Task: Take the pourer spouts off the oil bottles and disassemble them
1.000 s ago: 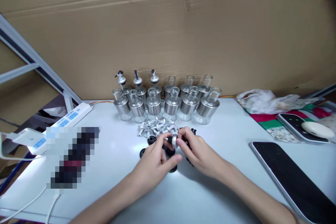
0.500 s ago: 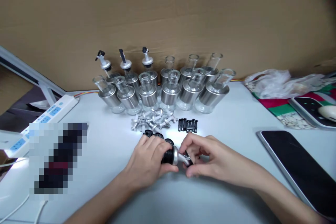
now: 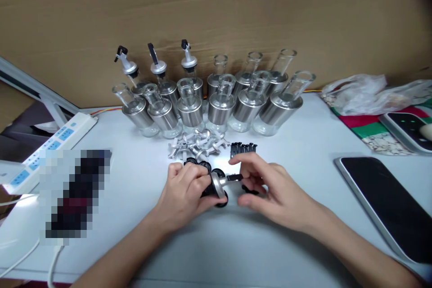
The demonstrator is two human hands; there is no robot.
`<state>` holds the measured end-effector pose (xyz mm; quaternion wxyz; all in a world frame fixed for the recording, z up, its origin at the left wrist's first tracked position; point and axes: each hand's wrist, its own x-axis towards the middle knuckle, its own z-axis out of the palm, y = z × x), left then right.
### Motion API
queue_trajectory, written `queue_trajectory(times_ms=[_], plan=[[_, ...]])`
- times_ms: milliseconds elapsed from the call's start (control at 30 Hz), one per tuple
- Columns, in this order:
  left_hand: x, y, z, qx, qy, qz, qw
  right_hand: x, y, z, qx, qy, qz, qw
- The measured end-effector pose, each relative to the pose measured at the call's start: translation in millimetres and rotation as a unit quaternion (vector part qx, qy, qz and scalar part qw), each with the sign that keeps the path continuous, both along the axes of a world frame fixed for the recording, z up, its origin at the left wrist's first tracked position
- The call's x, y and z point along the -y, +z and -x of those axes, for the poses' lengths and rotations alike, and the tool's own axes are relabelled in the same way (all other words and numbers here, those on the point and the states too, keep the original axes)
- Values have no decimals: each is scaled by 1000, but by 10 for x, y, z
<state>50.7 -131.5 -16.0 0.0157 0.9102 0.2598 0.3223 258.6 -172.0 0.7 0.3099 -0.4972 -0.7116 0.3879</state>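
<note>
My left hand (image 3: 185, 193) is closed around a bottle pourer (image 3: 220, 183), gripping its black stopper end. The pourer's silver spout points right and carries a black flip cap (image 3: 235, 177) at its tip. Fingers and thumb apart, my right hand (image 3: 276, 193) is beside that tip; whether a finger touches the cap I cannot tell. Under its fingers a black piece (image 3: 250, 190) partly shows. Black ribbed stoppers (image 3: 204, 166) lie by my left hand, partly hidden. Just beyond are a pile of silver spouts (image 3: 195, 146) and a row of small black caps (image 3: 243, 147).
Glass bottles with steel bands (image 3: 221, 110) stand in two rows at the back; three at the rear left bear pourers (image 3: 189, 61). A power strip (image 3: 50, 148) and a pixelated dark object (image 3: 77, 193) are left. A tablet-like device (image 3: 388, 207) and plastic bag (image 3: 364, 94) are right.
My right hand's fingers have come off the spout tip and spread apart. The pourer in my left hand has turned, its cap now lying along the spout. The view has tilted slightly downward.
</note>
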Motion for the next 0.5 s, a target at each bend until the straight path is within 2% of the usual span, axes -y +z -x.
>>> queue_trajectory(times_ms=[200,333,500], plan=[[49,-35,-40,13,-11,6,1000,23,-43,127,10,-106,-29,994],[49,-33,-38,13,-6,26,1000,55,-66,195,0,-131,-43,991],[58,-31,-46,19,-21,23,999,62,-73,183,29,-148,-156,976]])
